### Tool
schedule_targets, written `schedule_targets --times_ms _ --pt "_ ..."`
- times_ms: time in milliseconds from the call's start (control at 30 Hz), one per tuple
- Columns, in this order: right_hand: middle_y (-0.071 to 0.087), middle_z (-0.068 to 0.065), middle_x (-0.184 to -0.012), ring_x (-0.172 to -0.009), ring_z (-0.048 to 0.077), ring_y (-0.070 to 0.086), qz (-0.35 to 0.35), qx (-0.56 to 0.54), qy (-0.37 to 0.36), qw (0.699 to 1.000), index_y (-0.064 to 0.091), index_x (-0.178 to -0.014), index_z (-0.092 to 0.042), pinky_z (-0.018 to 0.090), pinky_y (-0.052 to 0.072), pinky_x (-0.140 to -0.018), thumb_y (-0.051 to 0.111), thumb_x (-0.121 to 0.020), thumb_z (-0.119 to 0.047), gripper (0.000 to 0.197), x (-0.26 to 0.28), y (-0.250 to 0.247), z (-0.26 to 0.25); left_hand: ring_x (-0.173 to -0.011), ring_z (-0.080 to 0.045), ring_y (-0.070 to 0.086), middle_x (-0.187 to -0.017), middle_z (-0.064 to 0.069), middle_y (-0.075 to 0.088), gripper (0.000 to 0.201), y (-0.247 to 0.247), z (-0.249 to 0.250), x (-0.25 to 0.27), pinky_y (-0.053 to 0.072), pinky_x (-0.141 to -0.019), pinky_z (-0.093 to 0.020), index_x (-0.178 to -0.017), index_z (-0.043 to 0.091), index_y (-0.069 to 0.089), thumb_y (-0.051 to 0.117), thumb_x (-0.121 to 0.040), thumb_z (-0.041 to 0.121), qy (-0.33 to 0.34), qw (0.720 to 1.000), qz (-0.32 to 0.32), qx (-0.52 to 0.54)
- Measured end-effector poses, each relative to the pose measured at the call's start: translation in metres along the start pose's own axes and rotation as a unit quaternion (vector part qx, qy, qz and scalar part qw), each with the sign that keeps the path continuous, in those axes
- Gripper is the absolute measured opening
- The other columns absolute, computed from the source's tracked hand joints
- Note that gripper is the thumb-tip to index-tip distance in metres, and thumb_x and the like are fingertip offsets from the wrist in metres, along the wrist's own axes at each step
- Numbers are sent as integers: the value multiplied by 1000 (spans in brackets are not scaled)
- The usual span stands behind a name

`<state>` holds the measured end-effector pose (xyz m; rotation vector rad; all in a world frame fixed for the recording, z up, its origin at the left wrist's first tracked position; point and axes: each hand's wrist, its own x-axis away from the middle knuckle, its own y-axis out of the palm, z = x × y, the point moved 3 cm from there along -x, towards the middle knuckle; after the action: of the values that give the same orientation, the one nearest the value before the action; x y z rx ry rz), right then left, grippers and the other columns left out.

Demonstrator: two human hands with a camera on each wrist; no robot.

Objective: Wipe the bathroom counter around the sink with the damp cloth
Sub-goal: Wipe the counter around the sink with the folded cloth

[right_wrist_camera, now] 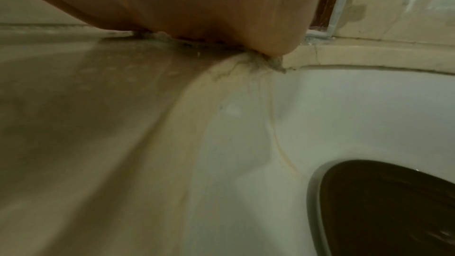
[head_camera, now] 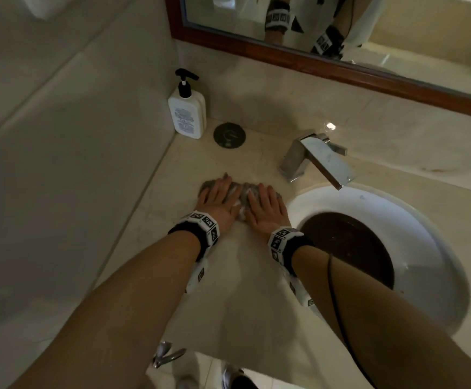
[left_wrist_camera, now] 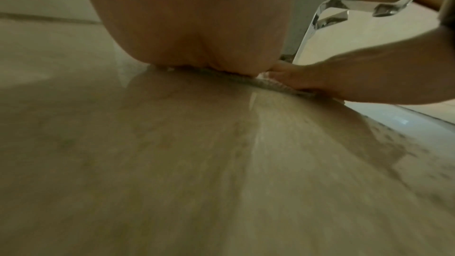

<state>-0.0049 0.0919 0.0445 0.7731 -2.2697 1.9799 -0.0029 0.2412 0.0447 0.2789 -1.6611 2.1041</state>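
Observation:
A grey damp cloth (head_camera: pixel 244 192) lies flat on the beige marble counter (head_camera: pixel 237 282), left of the white sink (head_camera: pixel 439 265). My left hand (head_camera: pixel 219 200) presses on its left part with straight fingers. My right hand (head_camera: pixel 265 210) lies flat on its right part, next to the sink rim. In the left wrist view the cloth (left_wrist_camera: pixel 265 84) shows as a thin edge under my left palm (left_wrist_camera: pixel 194 26), with the right hand (left_wrist_camera: pixel 344 83) beside it. In the right wrist view a cloth (right_wrist_camera: pixel 274 62) corner sticks out under my right palm (right_wrist_camera: pixel 221 7) at the sink (right_wrist_camera: pixel 344 114) edge.
A white pump bottle (head_camera: pixel 187 110) stands in the back left corner by a round dark disc (head_camera: pixel 229 135) set in the counter. The chrome faucet (head_camera: pixel 317 158) juts over the sink behind my right hand. A wood-framed mirror (head_camera: pixel 327 63) hangs above; a tiled wall (head_camera: pixel 60 108) bounds the left.

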Motion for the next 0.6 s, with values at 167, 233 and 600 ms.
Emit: schedule_targets --times_ms 167,233,600 --pt "-12 5 -161 -147 25 -15 7 5 12 1000 -1 -153 -26 39 -8 -120 18 -100 -50 61 35 19 -21 -147 -17 -18 -159 3 -23 59 21 -12 34 -8 -116 -40 -152 33 -6 14 -100 52 -12 999 30 -25" --pt "-8 6 -162 -148 25 -12 19 6 21 1000 0 -153 -25 38 -7 -120 10 -94 -53 66 51 27 -31 -147 -18 -18 -159 2 -23 61 29 -14 51 -8 -117 -41 -152 32 -6 16 -99 53 -13 999 38 -34" --pt "-11 5 -161 -148 25 -14 14 10 70 997 -4 -152 -29 39 -10 -119 -3 -85 -59 74 148 68 -55 -145 -18 -23 -156 5 -30 62 74 11 138 -11 -117 -43 -149 36 -15 11 -98 57 4 999 7 -40"
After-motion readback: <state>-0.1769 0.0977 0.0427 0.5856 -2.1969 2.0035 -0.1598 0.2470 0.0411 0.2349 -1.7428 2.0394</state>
